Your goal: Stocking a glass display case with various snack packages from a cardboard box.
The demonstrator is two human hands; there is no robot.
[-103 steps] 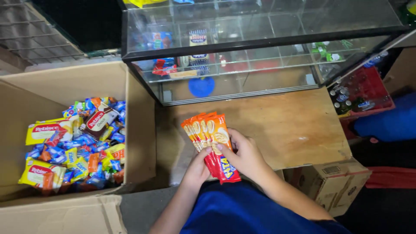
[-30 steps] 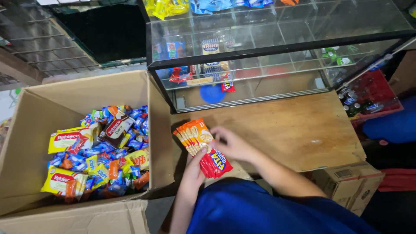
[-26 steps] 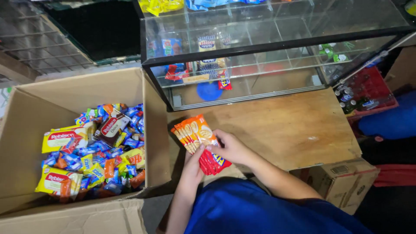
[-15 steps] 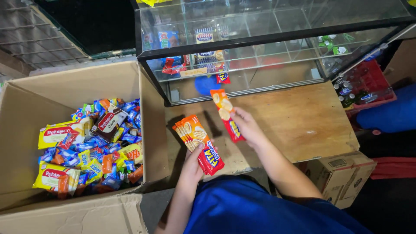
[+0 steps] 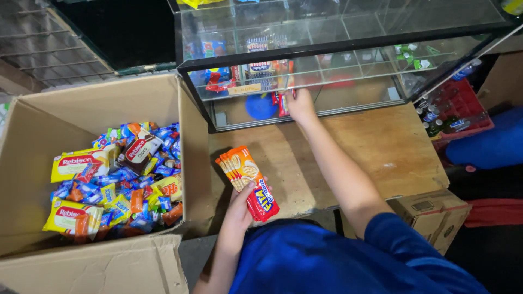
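mid-restock: right hand [image 5: 298, 103] clamped on one orange-and-red biscuit packet [image 5: 283, 102] inside the glass display case [image 5: 348, 32]; left hand [image 5: 239, 204] gripping remaining fanned packets [image 5: 246, 179]; cardboard box of snacks [image 5: 109, 103] still full.

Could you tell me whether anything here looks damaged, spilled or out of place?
Little stands out. The front flap of the cardboard box is creased and torn at its edge, and the snack packets inside lie in a loose jumble. The cracker packs in the left hand are fanned but intact.
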